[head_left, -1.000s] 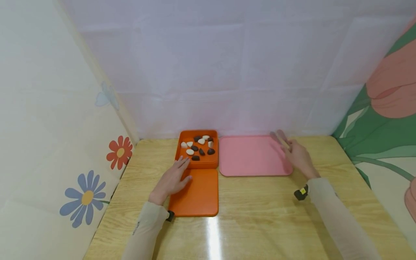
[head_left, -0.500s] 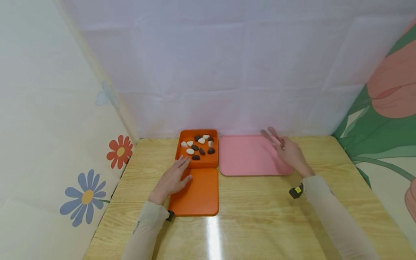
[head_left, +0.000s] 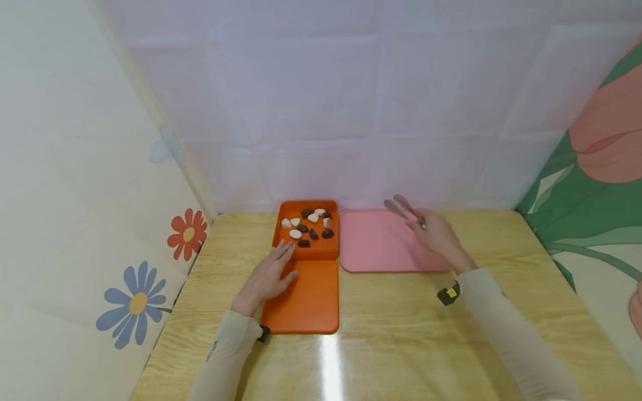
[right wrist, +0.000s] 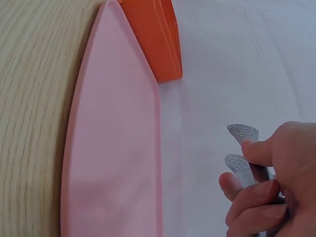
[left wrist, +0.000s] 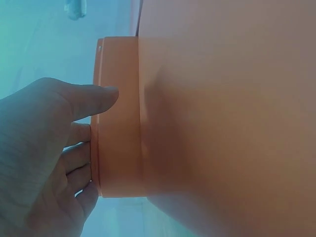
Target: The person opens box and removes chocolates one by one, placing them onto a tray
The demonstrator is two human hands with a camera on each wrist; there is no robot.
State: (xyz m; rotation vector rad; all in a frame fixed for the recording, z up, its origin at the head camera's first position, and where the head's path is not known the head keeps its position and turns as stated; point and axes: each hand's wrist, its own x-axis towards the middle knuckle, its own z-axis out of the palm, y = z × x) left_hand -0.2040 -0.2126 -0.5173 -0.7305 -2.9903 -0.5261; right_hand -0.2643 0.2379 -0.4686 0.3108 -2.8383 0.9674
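My left hand (head_left: 266,278) rests at the near left corner of an orange box (head_left: 311,253), its fingers straight and touching the rim. In the left wrist view the thumb (left wrist: 98,100) extends across the box's front wall. Inside the box lie several white pieces (head_left: 295,234) and dark brown pieces (head_left: 328,233), like chocolates or pebbles. My right hand (head_left: 435,235) grips metal tongs (head_left: 409,207) above the right part of a pink tray (head_left: 373,245). The right wrist view shows their perforated tips (right wrist: 244,131) spread apart, with nothing between them.
In front of the box lies a flat orange lid or tray (head_left: 306,301) on the wooden table (head_left: 391,328). The pink tray stands right beside the box. A pale cloth wall (head_left: 351,111) rises behind the table, with printed flower panels (head_left: 137,303) at both sides.
My right hand has moved left with the tongs, from the pink tray's right edge to farther over the tray. My left hand has stayed at the box.
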